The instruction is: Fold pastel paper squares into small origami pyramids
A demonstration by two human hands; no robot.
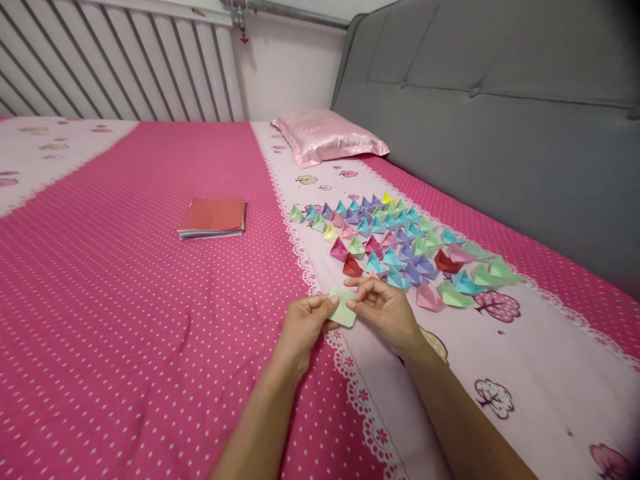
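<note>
Between my hands is a small pale green folded paper [343, 309], roughly square and held above the bed. My left hand [306, 327] pinches its left edge, thumb on top and fingers beneath. On the other side, my right hand [384, 311] grips the right edge between thumb and finger, its other fingers curled. Just beyond my right hand stand several rows of folded paper boats [393, 233] in green, blue, purple, pink, red and yellow. A red boat [353, 265] and a pink boat [429, 297] are among the closest ones.
A stack of coloured paper [213, 217], red sheet on top, lies on the pink dotted bedspread [140, 293] to the left. Farther back are a pink satin pillow [327, 135] and a white radiator [120, 60]. A grey padded headboard [495, 113] runs along the right.
</note>
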